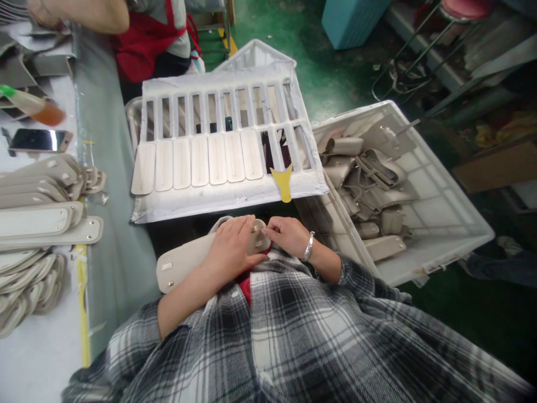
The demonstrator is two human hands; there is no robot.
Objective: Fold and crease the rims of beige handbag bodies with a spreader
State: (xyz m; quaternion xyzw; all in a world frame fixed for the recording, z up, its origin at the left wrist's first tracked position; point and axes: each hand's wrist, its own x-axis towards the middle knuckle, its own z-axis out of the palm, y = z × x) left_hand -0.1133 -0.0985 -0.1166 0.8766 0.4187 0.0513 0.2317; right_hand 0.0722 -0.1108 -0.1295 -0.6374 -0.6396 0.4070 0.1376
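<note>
- You are holding one beige strap-shaped panel (184, 260) over your lap, just near of the slotted rack (239, 193).
- Your left hand (230, 246) is clasping its middle, fingers lying over the top.
- Your right hand (289, 235) is bringing its fingertips narrowly together at the right end; what they are pinching, I cannot tell.
- The left end is already showing a metal stud (170, 284); the right end, I judge, is being worked now.
- Seven pale panels (182, 162) are lying on the rack.
- More beige panels (37, 218) are lying stacked at left; whether finished, I cannot tell.
</note>
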